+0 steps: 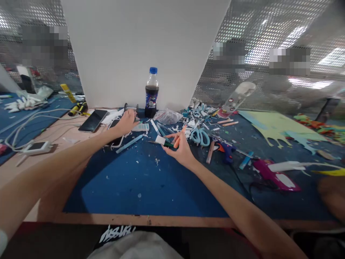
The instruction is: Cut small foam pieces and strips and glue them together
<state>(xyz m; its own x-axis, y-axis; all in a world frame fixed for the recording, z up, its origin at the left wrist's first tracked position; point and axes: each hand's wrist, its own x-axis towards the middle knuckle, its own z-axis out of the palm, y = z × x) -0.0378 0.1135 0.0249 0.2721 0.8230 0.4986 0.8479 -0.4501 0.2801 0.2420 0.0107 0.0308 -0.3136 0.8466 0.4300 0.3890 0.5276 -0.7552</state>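
Note:
My right hand [179,145] is closed over the middle of the table, holding several things together. Between its fingers are a small white block [160,140], a green-handled pointed tool [168,144] and an orange stick [177,142]. The tool's thin tip sticks out to the left past the block. Farther back and to the left, my left hand [128,122] reaches forward with its fingers curled. It is at a black-rimmed, spool-like object [131,107]; what the fingers hold is partly hidden. Light-blue scissors [199,137] lie just right of my right hand.
A cola bottle [152,93] stands behind, beside a clear plastic bag [167,117]. Foam scraps [199,113] are heaped at the back. A blue glue gun [228,151] and a magenta device [275,174] lie right. On the left are a phone [93,120] and white cables [35,120].

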